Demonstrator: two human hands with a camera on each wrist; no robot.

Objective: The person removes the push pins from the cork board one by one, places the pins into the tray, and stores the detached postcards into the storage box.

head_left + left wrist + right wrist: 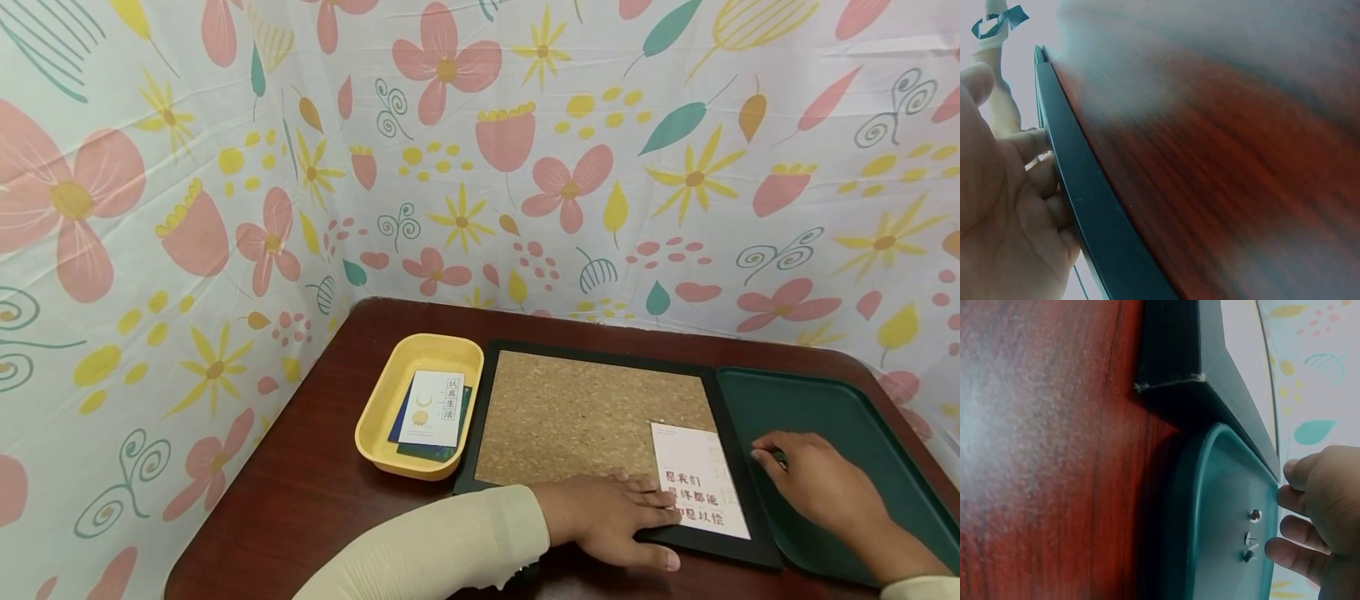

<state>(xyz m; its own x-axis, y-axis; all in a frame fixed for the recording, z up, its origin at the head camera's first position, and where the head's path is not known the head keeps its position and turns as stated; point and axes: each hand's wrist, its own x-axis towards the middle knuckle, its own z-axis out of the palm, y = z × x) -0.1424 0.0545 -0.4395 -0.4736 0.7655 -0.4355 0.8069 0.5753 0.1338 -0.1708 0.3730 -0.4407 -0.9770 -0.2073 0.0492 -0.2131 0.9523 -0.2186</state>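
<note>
My left hand [611, 512] lies flat, fingers spread, on the lower part of a black-framed corkboard [592, 408]. Its fingertips overlap the left edge of a white card [701, 479] with red Chinese characters, at the board's lower right. The left wrist view shows the palm against the black frame [1085, 187]. My right hand [821, 483] hovers over the left side of a dark green tray [817, 396], fingers bent, thumb and index tips close together. Whether it pinches something, I cannot tell. Metal thumbtacks [1255, 516] lie in the tray near its fingers.
A yellow plastic tray [367, 433] left of the board holds several cards, the top one a white card [431, 408] with a moon drawing. Board and trays sit side by side on a dark red wooden table [292, 467]. A flower-patterned cloth [480, 167] hangs behind.
</note>
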